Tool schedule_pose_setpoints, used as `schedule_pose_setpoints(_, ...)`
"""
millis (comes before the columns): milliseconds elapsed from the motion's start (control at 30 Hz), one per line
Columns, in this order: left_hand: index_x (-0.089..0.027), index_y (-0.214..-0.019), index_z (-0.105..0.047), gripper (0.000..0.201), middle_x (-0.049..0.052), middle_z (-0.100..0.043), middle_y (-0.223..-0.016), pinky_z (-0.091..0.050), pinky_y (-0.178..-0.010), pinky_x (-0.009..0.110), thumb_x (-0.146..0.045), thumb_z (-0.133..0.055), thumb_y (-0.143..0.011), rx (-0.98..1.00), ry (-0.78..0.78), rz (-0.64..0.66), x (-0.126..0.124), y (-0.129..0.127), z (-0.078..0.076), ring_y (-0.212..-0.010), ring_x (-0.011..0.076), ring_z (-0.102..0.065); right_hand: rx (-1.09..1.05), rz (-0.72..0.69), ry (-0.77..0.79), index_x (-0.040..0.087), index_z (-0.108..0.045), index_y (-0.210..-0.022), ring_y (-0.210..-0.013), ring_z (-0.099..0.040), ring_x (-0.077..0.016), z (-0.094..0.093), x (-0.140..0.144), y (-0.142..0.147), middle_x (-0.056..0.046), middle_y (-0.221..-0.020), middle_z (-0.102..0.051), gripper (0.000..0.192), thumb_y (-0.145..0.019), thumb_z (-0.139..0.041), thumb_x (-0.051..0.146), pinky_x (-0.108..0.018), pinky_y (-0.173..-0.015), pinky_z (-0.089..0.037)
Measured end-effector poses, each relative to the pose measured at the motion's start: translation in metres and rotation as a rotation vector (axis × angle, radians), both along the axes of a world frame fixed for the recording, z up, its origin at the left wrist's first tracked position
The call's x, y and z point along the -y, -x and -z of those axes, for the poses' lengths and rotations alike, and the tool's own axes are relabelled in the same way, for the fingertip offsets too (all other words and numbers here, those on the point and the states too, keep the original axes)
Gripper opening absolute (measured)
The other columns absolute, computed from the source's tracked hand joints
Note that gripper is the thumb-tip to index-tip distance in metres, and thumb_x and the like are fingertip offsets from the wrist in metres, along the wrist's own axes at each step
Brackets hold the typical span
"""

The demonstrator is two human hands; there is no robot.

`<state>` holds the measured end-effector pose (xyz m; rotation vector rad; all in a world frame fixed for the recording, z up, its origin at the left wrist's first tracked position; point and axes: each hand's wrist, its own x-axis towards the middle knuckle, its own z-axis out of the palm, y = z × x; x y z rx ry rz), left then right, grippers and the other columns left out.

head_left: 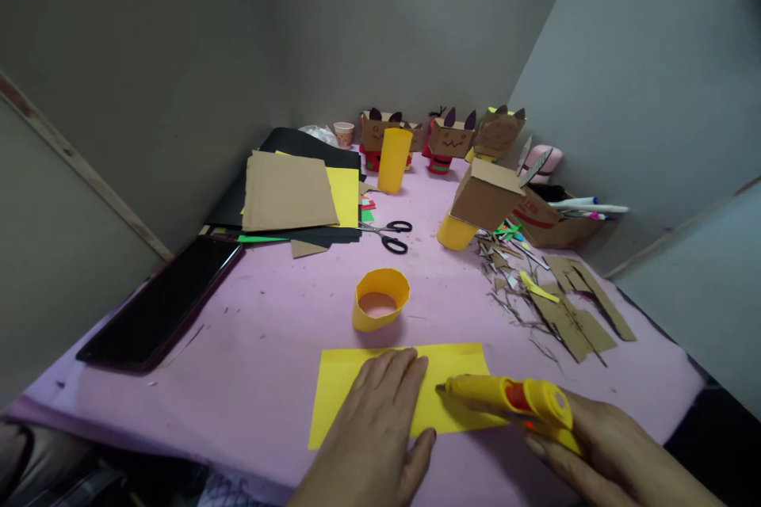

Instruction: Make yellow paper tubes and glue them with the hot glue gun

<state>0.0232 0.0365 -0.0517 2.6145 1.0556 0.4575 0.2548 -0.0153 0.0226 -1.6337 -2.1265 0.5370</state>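
Item one, the pink table (255, 333) under both my hands, carrying everything below. Item two, a dark flat tablet-like slab (160, 305), well off beyond my left fingertips toward the left edge. Item three, a stack of brown card, yellow and black sheets (291, 190), far ahead of my left fingers. Item four, the yellow paper sheet (348, 384), lying flat directly under my left fingers and running rightward beneath the glue gun's nozzle; I judge it light, thin and limp, apt to slide on the smooth table and crease if pinched, so best held by pressing flat from above or lifted by an edge or corner. Item five, my left hand (380, 428), palm down, fingers extended and close together, pressing the sheet still. Item six, my right hand (600, 451), fingers wrapped around the grip of the yellow glue gun (511, 404); rigid plastic, light by my judgement, nozzle tip likely hot, to be handled at the body only. Item seven, a yellow paper ring (380, 299), standing just ahead of my left fingertips; soft-walled, easily crushed. Item eight, scissors (389, 235), further ahead. Item nine, cardboard scraps (559, 301), ahead of my right fingers.
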Motion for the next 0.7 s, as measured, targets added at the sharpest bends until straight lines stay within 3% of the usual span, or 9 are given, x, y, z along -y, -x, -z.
schedule_pose_setpoints(167,-0.013,-0.136,-0.033,0.056,0.015,-0.045,-0.138,-0.04,-0.101,0.051,-0.025,-0.048,-0.084,-0.019,0.014,-0.004,0.0,0.0,0.001,-0.126,0.0292,-0.04,0.006,-0.014,0.06,0.022,-0.064,-0.092,-0.071,-0.07,-0.0187,0.004,-0.007,-0.003,-0.004,-0.084,-0.074,0.017,-0.085,-0.049,0.028,-0.022,-0.063,-0.056)
schedule_pose_setpoints(467,-0.009,-0.136,-0.032,0.057,0.017,-0.044,-0.138,-0.043,-0.099,0.052,-0.028,-0.048,-0.085,-0.059,-0.008,0.009,0.0,0.0,0.001,-0.126,0.0312,-0.042,0.03,0.024,0.039,0.022,-0.06,-0.094,-0.064,-0.068,-0.0188,0.011,-0.013,-0.001,-0.004,-0.077,-0.072,0.019,-0.086,-0.044,0.027,-0.024,-0.056,-0.053)
schedule_pose_setpoints(700,-0.009,-0.136,-0.031,0.057,0.017,-0.046,-0.137,-0.044,-0.097,0.053,-0.027,-0.048,-0.084,-0.042,-0.03,0.005,0.001,0.001,0.003,-0.125,0.0312,-0.043,0.046,-0.003,0.072,0.022,-0.06,-0.091,-0.067,-0.069,-0.0186,0.013,-0.012,-0.003,-0.005,-0.081,-0.073,0.017,-0.087,-0.044,0.027,-0.024,-0.059,-0.054)
